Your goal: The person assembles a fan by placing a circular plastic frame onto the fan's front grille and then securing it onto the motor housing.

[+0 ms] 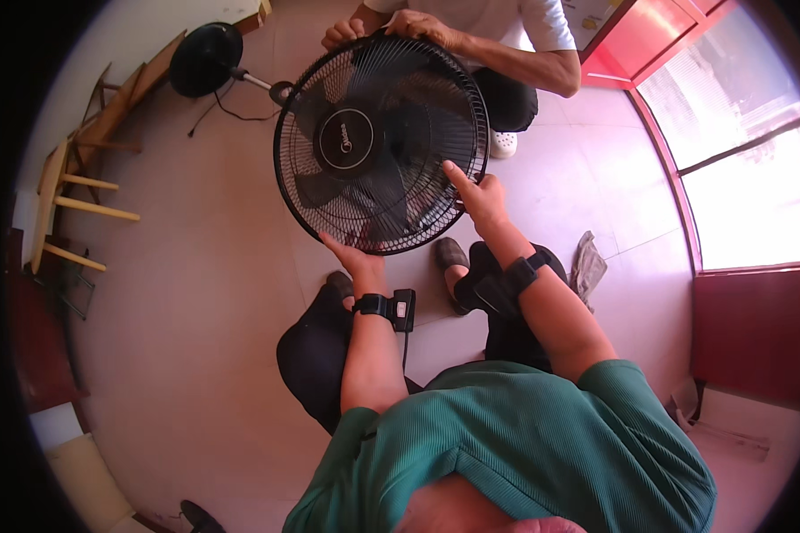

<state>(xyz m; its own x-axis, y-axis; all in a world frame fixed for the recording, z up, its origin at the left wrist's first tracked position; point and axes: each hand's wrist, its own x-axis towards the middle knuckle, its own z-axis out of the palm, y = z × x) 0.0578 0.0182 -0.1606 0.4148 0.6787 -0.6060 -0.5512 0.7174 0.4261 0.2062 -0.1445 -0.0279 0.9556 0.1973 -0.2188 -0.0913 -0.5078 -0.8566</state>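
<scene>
Black fan (382,145) found over the floor (196,293), ahead of the wearer, hub and guard facing the camera. Left hand (357,263) pinches the near rim — thumb in front, remaining fingers partly hidden behind the mesh. Right hand (482,197) pinches the right rim, thumb laid over the guard. Co-worker's hands (422,27) hold the far rim. Round black base (206,60) noted at upper left.

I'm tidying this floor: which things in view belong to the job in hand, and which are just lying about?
Part of the job:
black fan, with pole and round base
left hand and right hand, at its rim
co-worker's hands, at its far edge

Lying about, apparently:
wooden stool, at left
crumpled cloth, at right
</scene>
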